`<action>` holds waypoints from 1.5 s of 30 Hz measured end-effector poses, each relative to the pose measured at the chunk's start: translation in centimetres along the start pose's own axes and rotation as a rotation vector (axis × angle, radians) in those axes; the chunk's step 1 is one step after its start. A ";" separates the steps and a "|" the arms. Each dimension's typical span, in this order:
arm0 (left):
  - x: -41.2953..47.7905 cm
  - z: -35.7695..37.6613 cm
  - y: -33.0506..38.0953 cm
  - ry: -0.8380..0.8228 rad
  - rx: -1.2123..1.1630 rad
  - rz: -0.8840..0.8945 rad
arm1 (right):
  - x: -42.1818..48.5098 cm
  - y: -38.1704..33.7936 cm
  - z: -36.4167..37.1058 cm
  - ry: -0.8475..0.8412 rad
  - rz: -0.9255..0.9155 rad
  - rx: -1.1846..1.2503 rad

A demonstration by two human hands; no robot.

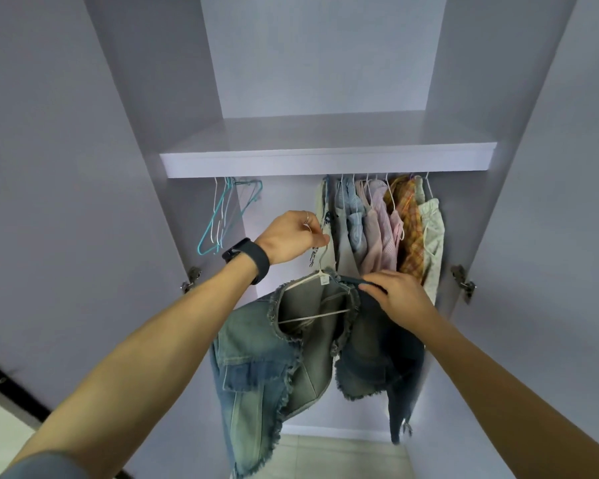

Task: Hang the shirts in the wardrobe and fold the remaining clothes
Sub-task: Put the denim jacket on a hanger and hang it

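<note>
A frayed blue denim vest (pixel 256 368) hangs on a white wire hanger (pixel 317 276) in front of the open wardrobe. My left hand (pixel 293 238) grips the hanger's hook from above, below the shelf and left of the hung clothes. My right hand (pixel 400 295) pinches the vest's right shoulder at the collar edge. Several shirts (pixel 384 229) in white, blue, pink, orange plaid and cream hang on the rail's right half. The rail itself is hidden behind the shelf (pixel 325 160).
Several bare teal and white hangers (pixel 223 216) hang at the rail's left end. Wardrobe doors stand open on both sides, with hinges (pixel 464 281) on the inner walls. Pale floor tiles (pixel 325 458) show below the vest.
</note>
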State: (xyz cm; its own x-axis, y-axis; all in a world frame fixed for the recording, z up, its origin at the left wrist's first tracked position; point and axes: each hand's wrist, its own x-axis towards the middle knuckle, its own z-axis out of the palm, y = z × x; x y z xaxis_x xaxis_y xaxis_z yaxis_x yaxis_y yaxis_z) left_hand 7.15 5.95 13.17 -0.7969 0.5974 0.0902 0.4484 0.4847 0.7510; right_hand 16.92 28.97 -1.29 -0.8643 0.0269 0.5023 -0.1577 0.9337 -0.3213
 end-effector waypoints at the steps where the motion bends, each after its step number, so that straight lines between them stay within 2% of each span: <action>1: -0.1 -0.1 0.0 -0.005 0.034 0.003 | -0.1 0.0 -0.1 -0.011 0.019 0.007; 6: -0.2 -1.6 -0.8 0.052 0.148 0.021 | -1.8 1.0 -0.2 -0.172 0.108 -0.019; 9: -0.2 -2.6 -1.2 0.091 0.245 0.039 | -3.2 2.4 0.1 -0.210 0.158 -0.051; 13: -0.7 -2.1 -1.2 0.007 0.518 0.137 | -3.5 2.8 1.2 -0.271 0.143 -0.128; 15: -1.0 -2.1 -1.3 -0.033 0.579 0.144 | -3.6 2.8 1.3 -0.287 0.116 -0.162; 19: -1.7 -2.5 -2.2 -0.087 0.624 0.105 | -4.2 2.6 0.4 -0.349 0.035 -0.195; 22: -2.3 -2.0 -2.9 -0.144 0.566 0.090 | -3.5 3.1 0.1 -0.218 0.031 -0.077; 24: -2.4 -2.0 -2.9 -0.159 0.499 0.084 | -2.7 3.4 0.2 -0.195 0.096 -0.076; 27: -2.1 -1.7 -2.6 -0.168 0.461 0.099 | -1.6 3.3 0.4 -0.286 0.229 -0.057; 30: -1.8 -1.1 -2.9 -0.107 0.446 0.114 | -0.9 0.6 0.1 -0.192 0.349 0.217; 32: -1.6 -0.8 -3.3 -0.073 0.439 0.110 | -1.0 -2.2 -0.3 -0.254 0.305 0.357; 34: -1.4 -0.9 -3.6 -0.066 0.446 0.104 | -1.3 -4.2 0.0 -0.323 0.185 0.341; 36: -1.3 -1.1 -3.6 -0.059 0.451 0.108 | -1.4 -4.3 0.9 -0.295 0.086 0.214; 38: -1.2 -1.1 -3.4 -0.061 0.453 0.120 | -1.5 -4.0 1.7 -0.266 0.089 0.147; 45: -1.4 -1.4 -3.2 -0.057 0.483 0.148 | -1.1 -3.8 3.2 -0.205 -0.038 0.093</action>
State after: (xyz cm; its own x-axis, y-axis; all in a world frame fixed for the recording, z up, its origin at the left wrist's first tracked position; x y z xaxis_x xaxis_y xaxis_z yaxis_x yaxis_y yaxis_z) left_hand 6.24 2.63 11.58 -0.6934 0.7093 0.1266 0.7015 0.6243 0.3437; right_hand 16.89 24.23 -3.19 -0.9343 -0.0898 0.3450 -0.2273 0.8954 -0.3828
